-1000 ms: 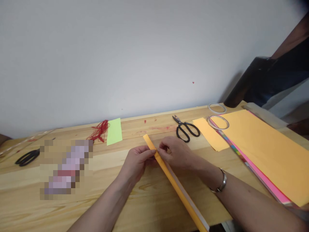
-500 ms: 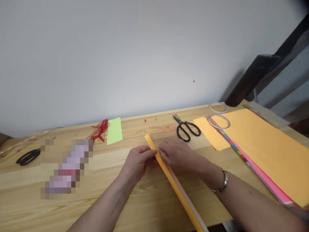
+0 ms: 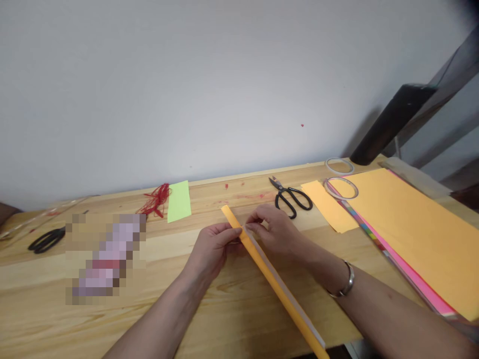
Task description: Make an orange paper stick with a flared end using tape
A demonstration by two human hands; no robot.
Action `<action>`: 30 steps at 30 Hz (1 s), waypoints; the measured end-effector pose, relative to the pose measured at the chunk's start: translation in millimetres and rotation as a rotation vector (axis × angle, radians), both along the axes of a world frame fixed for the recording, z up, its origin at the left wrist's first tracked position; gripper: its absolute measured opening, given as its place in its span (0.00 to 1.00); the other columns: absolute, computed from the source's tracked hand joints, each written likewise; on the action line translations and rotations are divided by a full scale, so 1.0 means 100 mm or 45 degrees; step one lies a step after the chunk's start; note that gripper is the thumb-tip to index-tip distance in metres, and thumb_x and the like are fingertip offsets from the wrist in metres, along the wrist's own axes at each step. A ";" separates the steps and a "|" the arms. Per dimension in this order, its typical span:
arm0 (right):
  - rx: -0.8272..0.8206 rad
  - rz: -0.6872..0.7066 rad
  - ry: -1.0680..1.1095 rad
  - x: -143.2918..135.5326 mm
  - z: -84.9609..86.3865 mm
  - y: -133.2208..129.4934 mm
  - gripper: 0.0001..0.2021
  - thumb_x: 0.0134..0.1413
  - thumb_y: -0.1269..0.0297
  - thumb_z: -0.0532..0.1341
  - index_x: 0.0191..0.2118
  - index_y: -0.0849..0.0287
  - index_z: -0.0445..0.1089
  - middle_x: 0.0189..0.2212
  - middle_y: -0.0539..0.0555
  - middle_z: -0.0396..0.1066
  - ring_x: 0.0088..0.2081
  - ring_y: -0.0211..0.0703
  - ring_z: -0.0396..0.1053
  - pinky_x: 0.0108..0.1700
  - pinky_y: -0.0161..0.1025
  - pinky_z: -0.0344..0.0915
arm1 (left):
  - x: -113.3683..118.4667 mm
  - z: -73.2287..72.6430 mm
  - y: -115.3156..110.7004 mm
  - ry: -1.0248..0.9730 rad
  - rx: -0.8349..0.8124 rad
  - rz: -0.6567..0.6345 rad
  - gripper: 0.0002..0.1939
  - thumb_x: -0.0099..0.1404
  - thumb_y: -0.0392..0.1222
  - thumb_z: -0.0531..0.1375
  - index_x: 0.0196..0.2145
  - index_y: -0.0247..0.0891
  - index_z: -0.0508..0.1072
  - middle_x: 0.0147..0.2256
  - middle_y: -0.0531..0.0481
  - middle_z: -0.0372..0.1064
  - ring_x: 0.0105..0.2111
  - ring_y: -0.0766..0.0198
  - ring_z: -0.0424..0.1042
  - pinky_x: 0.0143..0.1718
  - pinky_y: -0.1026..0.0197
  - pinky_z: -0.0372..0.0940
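A long, narrow strip of folded orange paper [image 3: 275, 284] slants from the middle of the table down to the front edge. A pale whitish band, like tape, runs along its right side. My left hand [image 3: 215, 247] pinches the strip near its far end, thumb on top, the other fingers partly hidden beneath. On the strip's right side, my right hand [image 3: 271, 229] has thumb and forefinger brought together at the upper end of the pale tape strip [image 3: 286, 289]. A silver bracelet sits on my right wrist. Black-handled scissors [image 3: 288, 197] lie just beyond that hand.
Two tape rolls [image 3: 341, 188] and smaller orange paper pieces [image 3: 329, 207] lie beside a stack of orange and pink sheets [image 3: 415, 224]. Leftward are a green paper [image 3: 179, 202], red string [image 3: 157, 199], a blurred-out object [image 3: 112, 254] and other scissors [image 3: 48, 240]. A black cylinder [image 3: 392, 124] leans at the right.
My right hand has shifted slightly up and away from the orange strip, its fingers more raised, and the pale tape edge shows more. My left hand keeps its hold.
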State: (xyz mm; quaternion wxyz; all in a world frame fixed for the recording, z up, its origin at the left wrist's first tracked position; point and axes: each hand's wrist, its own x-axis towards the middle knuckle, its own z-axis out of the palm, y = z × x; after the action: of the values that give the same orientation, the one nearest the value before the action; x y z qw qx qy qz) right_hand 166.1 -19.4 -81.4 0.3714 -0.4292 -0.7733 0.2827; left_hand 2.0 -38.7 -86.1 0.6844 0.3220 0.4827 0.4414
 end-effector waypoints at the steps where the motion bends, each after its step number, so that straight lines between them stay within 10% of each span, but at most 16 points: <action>1: 0.009 0.004 0.012 0.00 0.00 0.00 0.05 0.52 0.73 0.58 0.28 0.61 0.69 0.27 0.49 0.69 0.32 0.35 0.64 0.36 0.34 0.58 | 0.00 0.00 0.00 0.001 0.000 -0.004 0.07 0.49 0.38 0.66 0.26 0.31 0.79 0.25 0.44 0.75 0.25 0.65 0.71 0.30 0.64 0.65; 30: -0.054 0.127 -0.316 0.03 0.08 -0.04 0.09 0.49 0.72 0.55 0.20 0.61 0.59 0.19 0.45 0.60 0.22 0.30 0.52 0.25 0.32 0.46 | 0.05 0.03 -0.03 0.078 0.010 -0.042 0.08 0.46 0.38 0.67 0.26 0.33 0.79 0.25 0.44 0.76 0.25 0.63 0.72 0.31 0.62 0.65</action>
State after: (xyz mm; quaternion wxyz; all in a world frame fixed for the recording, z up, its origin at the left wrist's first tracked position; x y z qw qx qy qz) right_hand 169.5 -23.2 -73.4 0.2491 -0.4298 -0.8274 0.2619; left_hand 6.7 -42.1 -83.2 0.6753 0.3459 0.4963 0.4218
